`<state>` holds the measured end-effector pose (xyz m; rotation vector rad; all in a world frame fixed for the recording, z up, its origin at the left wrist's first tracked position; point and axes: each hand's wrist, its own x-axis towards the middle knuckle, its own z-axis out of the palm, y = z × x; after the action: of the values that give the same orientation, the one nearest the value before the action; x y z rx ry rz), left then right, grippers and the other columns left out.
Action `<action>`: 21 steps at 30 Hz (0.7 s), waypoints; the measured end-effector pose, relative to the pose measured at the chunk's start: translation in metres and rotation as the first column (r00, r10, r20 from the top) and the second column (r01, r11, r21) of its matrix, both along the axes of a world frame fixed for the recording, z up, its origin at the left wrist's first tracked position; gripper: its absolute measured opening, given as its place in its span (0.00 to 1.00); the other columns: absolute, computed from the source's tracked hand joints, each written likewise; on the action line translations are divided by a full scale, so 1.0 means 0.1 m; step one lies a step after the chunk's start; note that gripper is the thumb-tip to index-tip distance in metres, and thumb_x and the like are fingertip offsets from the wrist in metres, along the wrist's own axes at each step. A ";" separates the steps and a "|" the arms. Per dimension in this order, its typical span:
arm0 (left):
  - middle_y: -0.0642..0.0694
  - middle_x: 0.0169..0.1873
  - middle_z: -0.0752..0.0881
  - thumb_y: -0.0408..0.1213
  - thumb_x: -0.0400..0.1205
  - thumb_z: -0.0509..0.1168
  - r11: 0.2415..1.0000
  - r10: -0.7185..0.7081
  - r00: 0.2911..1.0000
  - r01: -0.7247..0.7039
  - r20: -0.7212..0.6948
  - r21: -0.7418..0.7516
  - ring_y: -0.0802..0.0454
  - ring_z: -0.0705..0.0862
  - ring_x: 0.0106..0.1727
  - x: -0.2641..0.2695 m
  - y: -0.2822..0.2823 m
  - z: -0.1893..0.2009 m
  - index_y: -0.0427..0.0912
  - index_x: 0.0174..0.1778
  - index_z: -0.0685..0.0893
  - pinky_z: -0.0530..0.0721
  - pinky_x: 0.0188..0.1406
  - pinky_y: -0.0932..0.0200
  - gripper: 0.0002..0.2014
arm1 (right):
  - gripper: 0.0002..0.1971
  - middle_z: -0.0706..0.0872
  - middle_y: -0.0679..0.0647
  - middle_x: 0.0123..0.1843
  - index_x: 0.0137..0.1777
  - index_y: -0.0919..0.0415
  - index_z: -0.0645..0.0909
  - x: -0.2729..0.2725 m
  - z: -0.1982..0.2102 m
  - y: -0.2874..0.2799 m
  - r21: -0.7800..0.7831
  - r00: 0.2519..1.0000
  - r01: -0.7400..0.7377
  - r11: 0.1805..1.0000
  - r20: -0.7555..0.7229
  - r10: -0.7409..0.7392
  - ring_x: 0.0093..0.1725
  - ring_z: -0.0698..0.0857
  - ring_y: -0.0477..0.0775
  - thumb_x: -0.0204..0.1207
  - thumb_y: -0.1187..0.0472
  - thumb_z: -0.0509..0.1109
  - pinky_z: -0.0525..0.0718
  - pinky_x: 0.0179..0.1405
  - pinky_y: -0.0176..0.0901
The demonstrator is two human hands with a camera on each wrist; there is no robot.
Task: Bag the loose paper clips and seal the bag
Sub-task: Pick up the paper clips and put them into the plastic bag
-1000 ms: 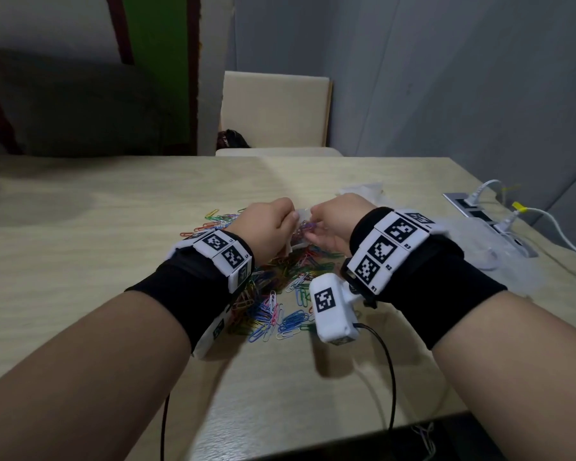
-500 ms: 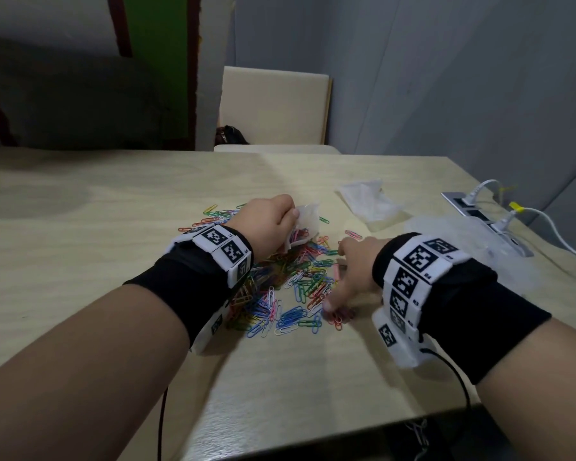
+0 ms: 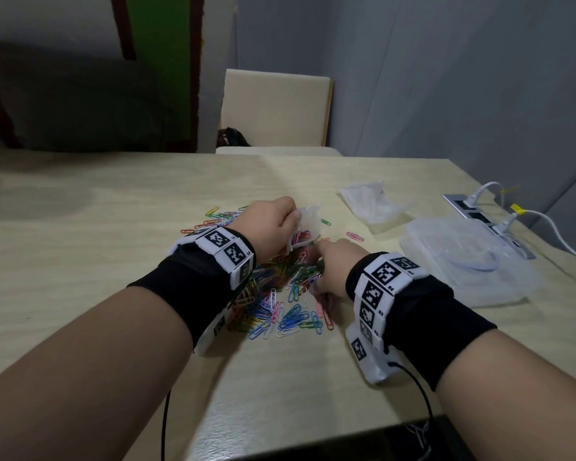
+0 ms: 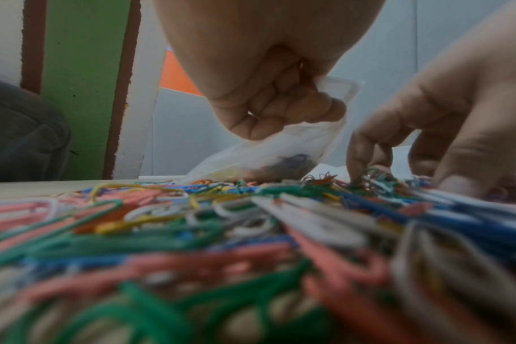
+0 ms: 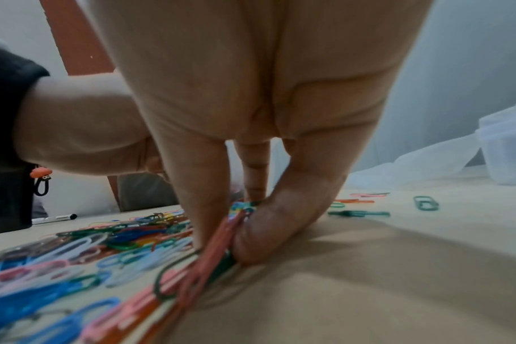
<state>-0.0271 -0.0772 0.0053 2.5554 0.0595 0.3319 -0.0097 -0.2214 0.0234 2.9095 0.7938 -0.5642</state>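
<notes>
A heap of coloured paper clips (image 3: 280, 304) lies on the pale wooden table (image 3: 113, 261). My left hand (image 3: 291, 224) grips a small clear bag (image 3: 308, 222) by its top, just above the heap's far side; some clips show inside the bag (image 4: 280, 156). My right hand (image 3: 320, 277) is down on the heap's right side. In the right wrist view its thumb and fingers (image 5: 280, 228) pinch a bunch of pink and green clips (image 5: 212, 246) against the table. In the left wrist view the right hand (image 4: 398, 177) stands just right of the bag.
Spare clear bags (image 3: 369, 204) lie at the back right, with a clear plastic box (image 3: 463, 261) beside them. A power strip with white cables (image 3: 479, 211) runs along the right edge. A few stray clips (image 3: 354, 236) lie nearby. A cream chair (image 3: 273, 118) stands behind the table.
My right hand left the bag, dropped to the heap and has now slid in towards its middle, closing on a bunch of clips. The left hand keeps holding the bag.
</notes>
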 end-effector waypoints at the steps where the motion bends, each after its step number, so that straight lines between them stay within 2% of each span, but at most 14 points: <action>1: 0.38 0.36 0.86 0.43 0.86 0.52 1.000 -0.001 1.000 0.001 0.001 0.002 0.41 0.82 0.39 0.00 0.00 0.00 0.38 0.47 0.77 0.74 0.35 0.55 0.14 | 0.24 0.82 0.59 0.66 0.70 0.59 0.75 0.00 0.00 0.01 0.006 1.000 -0.014 1.000 0.011 0.014 0.62 0.83 0.61 0.76 0.53 0.73 0.83 0.61 0.48; 4: 0.38 0.36 0.87 0.43 0.86 0.52 1.000 -0.002 1.000 0.002 0.006 -0.005 0.40 0.82 0.40 0.01 0.00 -0.01 0.38 0.46 0.77 0.78 0.37 0.54 0.13 | 0.18 0.83 0.60 0.65 0.68 0.60 0.77 0.03 -0.03 0.01 0.004 0.998 -0.038 0.999 0.049 0.038 0.63 0.83 0.61 0.80 0.58 0.67 0.81 0.60 0.46; 7: 0.38 0.35 0.87 0.44 0.86 0.52 1.000 -0.007 1.000 0.007 0.000 -0.016 0.40 0.83 0.40 0.00 0.01 -0.01 0.39 0.46 0.77 0.81 0.41 0.51 0.14 | 0.14 0.85 0.60 0.63 0.65 0.63 0.80 0.07 -0.05 0.01 0.042 0.999 -0.004 0.999 0.033 0.002 0.62 0.84 0.61 0.82 0.61 0.63 0.81 0.57 0.45; 9: 0.38 0.35 0.87 0.44 0.86 0.52 1.000 -0.009 1.000 0.009 -0.001 -0.015 0.40 0.83 0.40 0.00 0.01 -0.01 0.38 0.47 0.77 0.81 0.41 0.50 0.14 | 0.11 0.86 0.59 0.60 0.60 0.61 0.82 0.08 -0.04 -0.01 0.103 0.998 0.044 0.994 0.031 -0.047 0.59 0.85 0.61 0.79 0.62 0.66 0.82 0.56 0.45; 13: 0.37 0.36 0.87 0.43 0.86 0.52 1.000 -0.003 1.000 0.003 0.007 -0.002 0.40 0.82 0.40 0.01 0.01 -0.01 0.38 0.47 0.77 0.78 0.39 0.52 0.14 | 0.12 0.88 0.59 0.55 0.57 0.61 0.85 0.16 0.01 -0.06 0.262 0.985 0.167 0.951 -0.010 -0.170 0.50 0.86 0.58 0.74 0.61 0.73 0.85 0.57 0.48; 14: 0.37 0.36 0.87 0.43 0.86 0.52 1.000 -0.002 1.000 0.002 0.005 0.002 0.40 0.82 0.40 0.01 0.01 -0.01 0.38 0.47 0.77 0.78 0.39 0.52 0.14 | 0.10 0.89 0.59 0.52 0.53 0.60 0.86 0.19 0.02 -0.08 0.337 0.975 0.221 0.915 -0.046 -0.219 0.48 0.87 0.58 0.72 0.62 0.75 0.87 0.56 0.49; 16: 0.38 0.36 0.87 0.43 0.86 0.52 1.000 -0.006 1.000 0.006 0.002 0.006 0.40 0.83 0.40 0.02 0.02 -0.02 0.39 0.47 0.77 0.79 0.40 0.52 0.13 | 0.05 0.90 0.58 0.45 0.42 0.57 0.86 0.26 0.02 -0.09 0.524 0.932 0.361 0.771 -0.185 -0.310 0.48 0.90 0.61 0.69 0.66 0.77 0.89 0.53 0.55; 18: 0.38 0.35 0.88 0.43 0.86 0.52 1.000 -0.012 1.000 0.012 0.000 0.000 0.40 0.83 0.40 0.02 0.02 -0.02 0.39 0.46 0.77 0.81 0.43 0.50 0.13 | 0.09 0.89 0.59 0.40 0.34 0.56 0.83 0.33 0.05 -0.10 0.631 0.889 0.457 0.627 -0.313 -0.333 0.47 0.91 0.63 0.67 0.70 0.78 0.90 0.52 0.59; 19: 0.39 0.35 0.88 0.43 0.86 0.52 1.000 -0.012 1.000 0.012 0.000 -0.003 0.41 0.83 0.40 0.03 0.02 -0.02 0.39 0.46 0.77 0.81 0.42 0.50 0.13 | 0.11 0.88 0.60 0.39 0.33 0.56 0.82 0.36 0.06 -0.11 0.661 0.875 0.484 0.573 -0.368 -0.314 0.45 0.90 0.62 0.67 0.71 0.78 0.90 0.53 0.58; 21: 0.39 0.35 0.87 0.43 0.86 0.52 1.000 -0.005 1.000 0.005 0.005 0.009 0.41 0.82 0.39 0.02 0.02 -0.02 0.39 0.47 0.77 0.78 0.39 0.53 0.13 | 0.12 0.85 0.56 0.37 0.34 0.56 0.80 0.38 0.10 -0.10 0.693 0.855 0.514 0.506 -0.461 -0.238 0.39 0.88 0.54 0.71 0.72 0.75 0.90 0.49 0.46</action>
<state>-0.0246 -0.0754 0.0032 2.5635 0.0496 0.3371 0.0281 -0.2314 0.0335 3.9932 0.4657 -0.9182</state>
